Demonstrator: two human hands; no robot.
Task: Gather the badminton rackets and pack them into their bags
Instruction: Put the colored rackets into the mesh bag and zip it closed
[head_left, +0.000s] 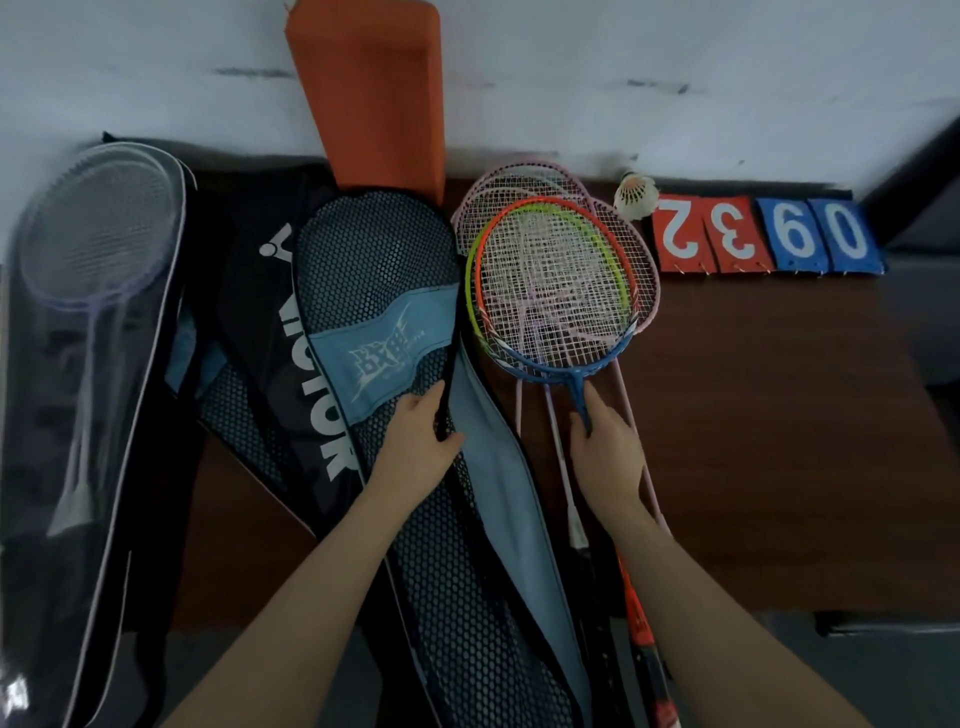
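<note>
The left hand (421, 431) pinches the open edge of the mesh bag (379, 270) — thumb on one side, fingers curled over the dark rim. The blue lining shows where the bag gapes open. The right hand (608, 447) grips the blue shaft of the top racket (550, 280), just under its head. That racket has an orange, green and blue frame. It lies on a pile of pink rackets (519, 182) on the brown table (779, 441), just beside the mesh bag.

A black bag (306, 364) with white letters lies under the mesh bag. Far left, a clear bag (93, 322) already holds a pale racket. An orange block (374, 98) leans on the wall. A shuttlecock (636, 195) sits near the score cards (763, 234) — red ones and blue ones.
</note>
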